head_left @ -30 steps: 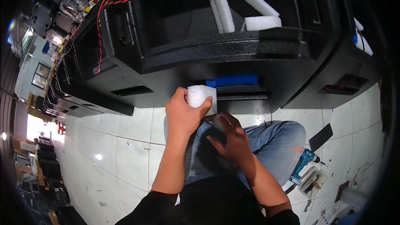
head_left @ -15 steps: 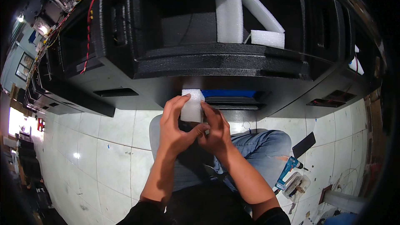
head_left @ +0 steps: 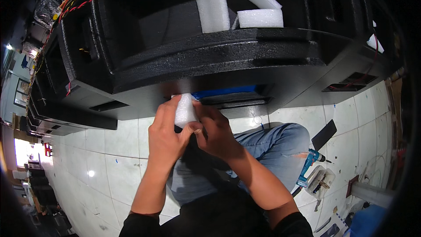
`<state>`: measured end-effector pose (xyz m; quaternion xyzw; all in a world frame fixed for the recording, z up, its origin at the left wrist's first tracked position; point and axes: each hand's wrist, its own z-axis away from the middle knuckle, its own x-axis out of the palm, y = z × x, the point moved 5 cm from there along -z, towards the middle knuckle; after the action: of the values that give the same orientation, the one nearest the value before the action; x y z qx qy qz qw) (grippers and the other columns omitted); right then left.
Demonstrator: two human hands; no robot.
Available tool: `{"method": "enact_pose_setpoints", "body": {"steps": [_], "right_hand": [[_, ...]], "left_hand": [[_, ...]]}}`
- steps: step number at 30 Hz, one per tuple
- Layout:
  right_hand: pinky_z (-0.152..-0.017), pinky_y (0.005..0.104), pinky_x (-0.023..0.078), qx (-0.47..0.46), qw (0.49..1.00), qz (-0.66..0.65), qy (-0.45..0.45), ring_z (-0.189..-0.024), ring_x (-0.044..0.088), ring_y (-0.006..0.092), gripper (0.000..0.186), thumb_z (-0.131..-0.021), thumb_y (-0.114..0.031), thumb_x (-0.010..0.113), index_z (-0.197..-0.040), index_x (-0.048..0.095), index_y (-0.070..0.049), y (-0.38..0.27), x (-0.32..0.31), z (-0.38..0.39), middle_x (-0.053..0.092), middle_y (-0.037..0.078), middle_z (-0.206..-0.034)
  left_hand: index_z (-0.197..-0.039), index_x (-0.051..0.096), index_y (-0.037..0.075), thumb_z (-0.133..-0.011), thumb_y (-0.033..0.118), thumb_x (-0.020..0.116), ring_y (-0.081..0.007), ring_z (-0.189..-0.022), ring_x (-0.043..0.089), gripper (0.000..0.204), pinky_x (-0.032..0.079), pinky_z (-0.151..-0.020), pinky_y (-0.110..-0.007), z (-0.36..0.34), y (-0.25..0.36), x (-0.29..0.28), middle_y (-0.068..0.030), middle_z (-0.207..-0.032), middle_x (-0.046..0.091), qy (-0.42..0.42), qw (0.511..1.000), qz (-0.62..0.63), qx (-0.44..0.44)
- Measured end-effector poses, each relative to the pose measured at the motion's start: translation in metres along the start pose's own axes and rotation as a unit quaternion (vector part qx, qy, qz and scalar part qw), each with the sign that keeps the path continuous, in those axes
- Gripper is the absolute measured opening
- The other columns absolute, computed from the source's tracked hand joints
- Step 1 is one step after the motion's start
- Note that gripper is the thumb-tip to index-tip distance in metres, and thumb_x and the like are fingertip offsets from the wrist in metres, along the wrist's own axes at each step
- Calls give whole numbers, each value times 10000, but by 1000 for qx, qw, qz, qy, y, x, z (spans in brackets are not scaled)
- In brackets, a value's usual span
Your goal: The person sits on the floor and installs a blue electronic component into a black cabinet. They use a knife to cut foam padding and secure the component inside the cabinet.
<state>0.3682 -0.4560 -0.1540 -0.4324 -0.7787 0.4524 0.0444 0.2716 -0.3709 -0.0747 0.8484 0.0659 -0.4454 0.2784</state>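
Note:
A small white foam block (head_left: 186, 113) is held between both of my hands at the front face of a big black cabinet (head_left: 149, 77). My left hand (head_left: 166, 129) grips its left side with the fingers along the edge. Against its right side and lower end presses my right hand (head_left: 217, 131), mostly in shadow. The block's far end sits by the left end of a rectangular opening (head_left: 232, 93) that shows blue inside. Whether the block touches the cabinet I cannot tell.
Three white foam pieces, among them a tall slab (head_left: 212, 6), rest in the cabinet's upper recess. Twisted red wires (head_left: 94, 1) run at upper left. A teal cordless drill (head_left: 310, 166), a clear plastic tray (head_left: 320, 182) and a black flat plate (head_left: 324, 134) lie on the tiled floor.
The view has shifted, so the cabinet appears higher and further left. The foam block has tilted in my hands, and both hands still hold it.

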Motion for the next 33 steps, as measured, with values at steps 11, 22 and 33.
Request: {"method": "enact_pose_setpoints", "body": {"steps": [11, 22, 33], "right_hand": [[-672, 390, 604, -59, 946, 242, -207, -804, 734, 312, 507, -885, -125, 647, -1385, 577, -86, -5, -41, -34, 712, 164, -953], [-618, 379, 600, -134, 962, 175, -163, -715, 745, 278, 510, -842, -157, 681, -1346, 608, -146, 8, -41, -47, 735, 113, -891], [-501, 359, 538, -137, 870, 429, -201, -573, 705, 208, 563, -880, -239, 644, -1419, 605, -78, -19, -21, -34, 692, 69, -663]], "left_hand": [[-952, 688, -28, -687, 187, 932, -293, -649, 717, 420, 554, -582, -333, 1, 3, -14, -154, -775, 709, 108, 992, -29, 55], [-830, 682, -3, -586, 184, 925, -230, -498, 584, 392, 452, -480, -293, -4, -5, -18, -84, -616, 577, 139, 980, -52, 129], [-831, 646, 20, -591, 156, 901, -228, -510, 587, 376, 447, -481, -288, 4, -11, -10, -91, -658, 594, 180, 973, -53, 136]]}}
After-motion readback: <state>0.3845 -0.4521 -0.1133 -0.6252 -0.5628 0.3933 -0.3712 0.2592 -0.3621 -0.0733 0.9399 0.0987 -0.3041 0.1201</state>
